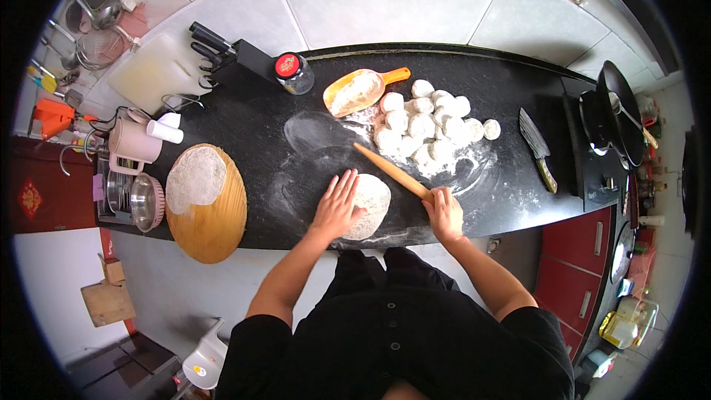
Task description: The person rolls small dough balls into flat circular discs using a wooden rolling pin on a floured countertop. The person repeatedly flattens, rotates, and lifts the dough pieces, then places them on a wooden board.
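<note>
My left hand (337, 206) lies flat, fingers spread, over the left side of a round sheet of rolled dough (372, 205) near the counter's front edge. A tapered wooden rolling pin (391, 171) slants to the right of this sheet, its near end gripped by my right hand (446, 214). Beyond the pin, floured dough pieces (421, 125) sit in a heap. Flour dusts the black countertop (266, 139) around them. On the left, flat rolled dough (195, 178) rests on a round wooden board (214, 233).
An orange scoop of flour (355, 91) lies behind the heap, near a red-lidded glass jar (295, 74) and a knife block (244, 64). A cleaver (536, 147) lies to the right, before a stove with a wok (619, 114). A pink hand mixer (135, 141) and a metal bowl (145, 203) stand left.
</note>
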A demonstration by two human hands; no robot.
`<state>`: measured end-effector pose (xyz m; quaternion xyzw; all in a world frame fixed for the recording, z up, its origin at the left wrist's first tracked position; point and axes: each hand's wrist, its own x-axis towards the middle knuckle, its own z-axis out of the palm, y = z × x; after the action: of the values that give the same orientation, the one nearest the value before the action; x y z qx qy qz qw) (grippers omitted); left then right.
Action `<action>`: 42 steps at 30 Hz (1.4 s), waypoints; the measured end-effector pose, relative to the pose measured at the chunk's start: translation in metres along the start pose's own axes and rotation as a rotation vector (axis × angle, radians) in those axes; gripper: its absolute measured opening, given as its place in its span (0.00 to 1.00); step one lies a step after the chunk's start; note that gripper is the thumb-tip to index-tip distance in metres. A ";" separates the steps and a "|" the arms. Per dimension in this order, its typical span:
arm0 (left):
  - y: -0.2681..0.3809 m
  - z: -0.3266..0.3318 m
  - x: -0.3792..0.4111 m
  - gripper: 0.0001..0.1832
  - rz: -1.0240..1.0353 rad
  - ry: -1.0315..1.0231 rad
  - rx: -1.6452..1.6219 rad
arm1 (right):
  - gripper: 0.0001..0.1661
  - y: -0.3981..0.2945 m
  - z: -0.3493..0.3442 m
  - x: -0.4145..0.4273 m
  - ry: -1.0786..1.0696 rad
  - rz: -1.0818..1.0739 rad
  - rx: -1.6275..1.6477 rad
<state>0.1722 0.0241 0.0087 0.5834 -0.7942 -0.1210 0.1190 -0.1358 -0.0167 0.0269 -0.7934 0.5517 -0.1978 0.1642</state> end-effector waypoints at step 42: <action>-0.019 -0.021 -0.019 0.43 -0.396 0.155 0.159 | 0.42 -0.071 0.054 0.104 -0.277 -0.365 -0.291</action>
<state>0.2016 0.0355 0.0217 0.7431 -0.6596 -0.0338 0.1071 -0.0188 -0.0880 0.0284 -0.9144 0.3947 -0.0323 0.0838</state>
